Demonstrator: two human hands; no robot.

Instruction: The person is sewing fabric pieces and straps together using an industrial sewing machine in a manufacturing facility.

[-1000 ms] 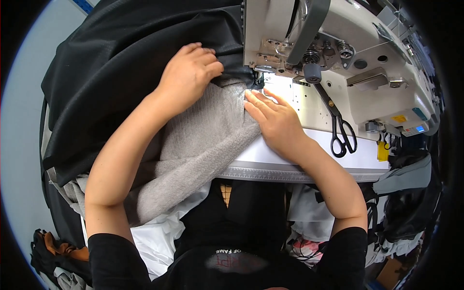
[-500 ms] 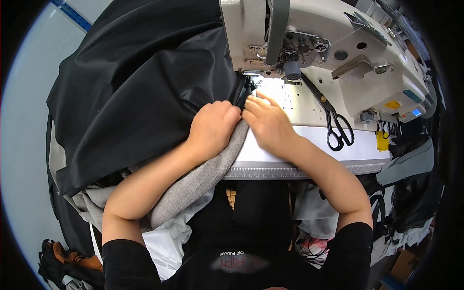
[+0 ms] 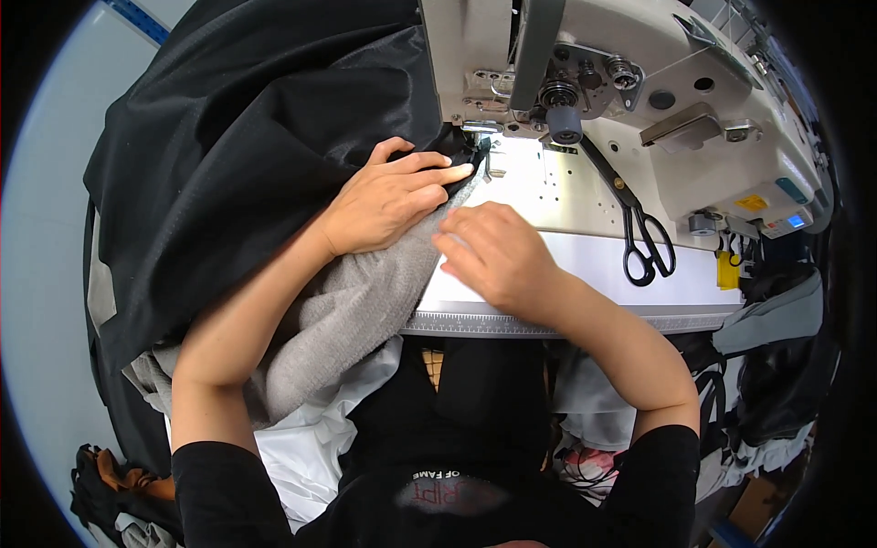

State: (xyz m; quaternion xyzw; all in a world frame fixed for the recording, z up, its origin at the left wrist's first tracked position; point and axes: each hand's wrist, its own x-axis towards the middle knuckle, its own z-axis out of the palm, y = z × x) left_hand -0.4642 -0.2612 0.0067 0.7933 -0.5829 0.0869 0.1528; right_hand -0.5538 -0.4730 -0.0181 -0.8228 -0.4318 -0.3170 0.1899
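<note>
A large black fabric piece (image 3: 247, 173) with grey fleecy fabric (image 3: 365, 292) beneath it is bunched on the left, its edge running under the sewing machine's presser foot (image 3: 484, 137). My left hand (image 3: 388, 201) lies flat on it, fingers spread, the fingertips just in front of the foot. Nearer to me, my right hand (image 3: 498, 256) is curled at the grey fabric's right edge, its thumb and fingers closed about that edge; slight blur softens the fingertips. The lit metal needle plate (image 3: 539, 196) shows beyond it.
Black-handled scissors (image 3: 630, 210) lie on the machine bed, right of the needle area. A ruler strip (image 3: 512, 324) edges the table's front. White cloth (image 3: 311, 457) hangs by my lap; dark and grey fabrics (image 3: 776, 356) are piled at the right.
My left hand has spread flat and stretched forward toward the presser foot. My right hand has come back toward me along the fabric edge. The grey fabric is more bunched beneath my left wrist.
</note>
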